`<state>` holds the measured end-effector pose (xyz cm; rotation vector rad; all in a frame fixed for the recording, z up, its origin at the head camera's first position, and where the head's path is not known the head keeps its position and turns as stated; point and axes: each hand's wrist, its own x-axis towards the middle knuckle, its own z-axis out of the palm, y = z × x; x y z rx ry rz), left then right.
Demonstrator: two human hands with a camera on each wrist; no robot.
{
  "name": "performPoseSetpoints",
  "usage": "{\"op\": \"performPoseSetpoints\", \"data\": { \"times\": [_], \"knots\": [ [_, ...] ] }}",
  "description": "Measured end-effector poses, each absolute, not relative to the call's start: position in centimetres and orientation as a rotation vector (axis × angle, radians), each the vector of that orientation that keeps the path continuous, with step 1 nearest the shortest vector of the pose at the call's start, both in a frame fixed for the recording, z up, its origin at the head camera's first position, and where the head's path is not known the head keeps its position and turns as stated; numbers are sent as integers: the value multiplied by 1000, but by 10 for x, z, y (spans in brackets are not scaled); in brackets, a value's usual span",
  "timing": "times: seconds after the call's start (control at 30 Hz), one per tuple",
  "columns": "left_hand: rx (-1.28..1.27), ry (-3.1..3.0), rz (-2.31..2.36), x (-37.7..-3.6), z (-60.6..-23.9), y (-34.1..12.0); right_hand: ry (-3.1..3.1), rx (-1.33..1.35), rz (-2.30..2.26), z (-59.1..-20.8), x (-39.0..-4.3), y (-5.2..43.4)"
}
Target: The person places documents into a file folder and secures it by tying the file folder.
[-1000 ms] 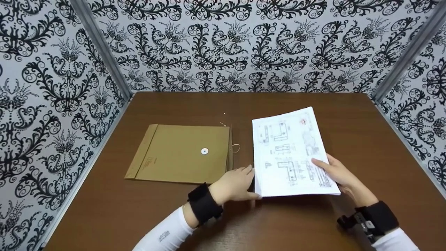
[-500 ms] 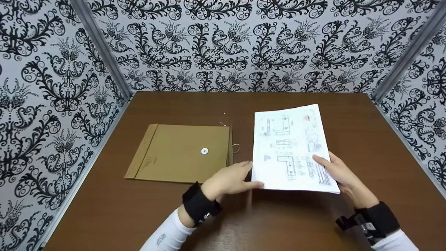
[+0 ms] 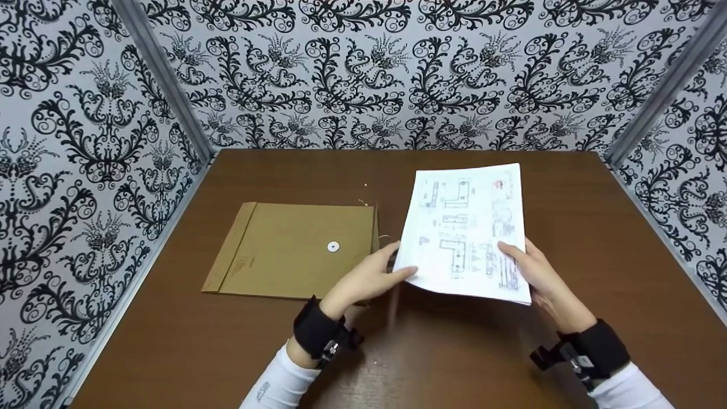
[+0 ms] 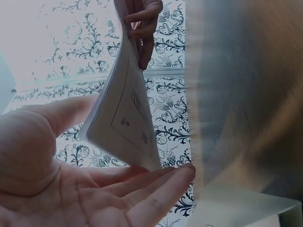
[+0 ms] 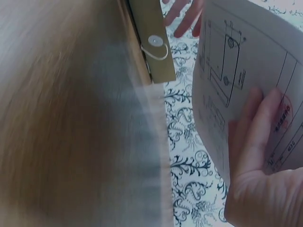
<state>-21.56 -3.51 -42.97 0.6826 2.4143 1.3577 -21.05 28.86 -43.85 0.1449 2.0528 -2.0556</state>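
Note:
A stack of white papers (image 3: 463,227) printed with technical drawings is held above the table, tilted and slightly bowed. My right hand (image 3: 542,275) grips its right edge, thumb on the printed top face and fingers underneath; the right wrist view shows those fingers (image 5: 258,127) against the underside. At the lower left corner, my left hand (image 3: 369,281) holds the stack loosely, its thumb over the top and its fingers along the edge. In the left wrist view the corner of the stack (image 4: 128,127) lies between thumb and fairly straight fingers (image 4: 161,189).
A brown kraft envelope (image 3: 295,250) lies flat on the brown table (image 3: 454,352), left of the papers, with a white button and a string at its right side. Tiny white scraps (image 3: 363,201) lie behind it. Patterned walls (image 3: 363,74) enclose the back and sides.
The stack has risen and shifted away from me, then slightly left, turning a little clockwise. Both hands have moved with it. The envelope stays in place.

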Motion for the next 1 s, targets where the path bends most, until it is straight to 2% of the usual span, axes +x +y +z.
{"op": "performPoseSetpoints", "data": {
  "times": [0.43,1.0],
  "knots": [
    [478,2253,1655,-231,-435,-42,2023,94,-2125,-436,-213,261],
    [423,2076,1876,-244,-432,-60,1816,20,-2247,-435,-217,234]
  ]
}}
